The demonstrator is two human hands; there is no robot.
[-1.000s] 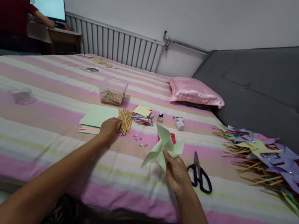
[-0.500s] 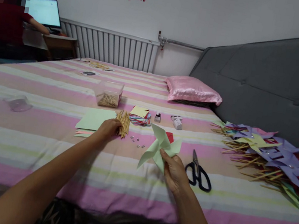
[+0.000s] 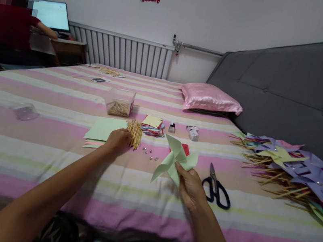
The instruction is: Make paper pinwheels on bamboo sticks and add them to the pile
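Two bare hands are working over a striped bed [image 3: 37, 150]. Right hand [image 3: 190, 187] is pinching a pale green paper pinwheel [image 3: 175, 160] at its near edge, thumb on the front face and fingers closed behind it, holding the pinwheel just above the bedding, a little right of centre. Left hand [image 3: 118, 140] is reaching out to the far left of it, fingers curled down and touching the near end of one bundle of wooden sticks [image 3: 135, 132]; whether a stick is being gripped cannot be told.

One pair of black-handled scissors [image 3: 217, 185] is lying just right of the right hand. Several small silver pins [image 3: 150, 154] are lying scattered between the two hands; their exact count cannot be told. One stack of flat paper sheets [image 3: 103, 130], green on top, is lying left of the sticks. One stack of smaller coloured squares [image 3: 153, 124] is lying just right of the sticks. One clear box [image 3: 121, 101] holding more sticks is standing beyond them. One large pile of finished pinwheels [image 3: 294, 170] is occupying the far right side.
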